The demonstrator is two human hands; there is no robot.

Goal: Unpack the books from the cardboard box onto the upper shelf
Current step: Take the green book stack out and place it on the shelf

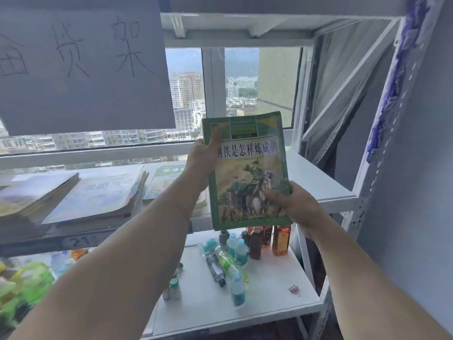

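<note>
I hold a green-covered book (247,173) with a horse rider picture upright in front of me, above the white upper shelf (316,182). My left hand (203,155) grips its left edge near the top, thumb across the cover. My right hand (294,204) grips the lower right corner, thumb on the cover. Stacks of books (93,197) lie flat on the left part of the upper shelf, and one more book (166,180) lies behind my left forearm. The cardboard box is out of view.
A paper sign (81,65) with handwritten characters hangs at upper left. The lower shelf (269,290) carries several drink bottles (235,253), some standing and some lying. A window is behind the shelf, and a white metal upright (367,180) stands at the right.
</note>
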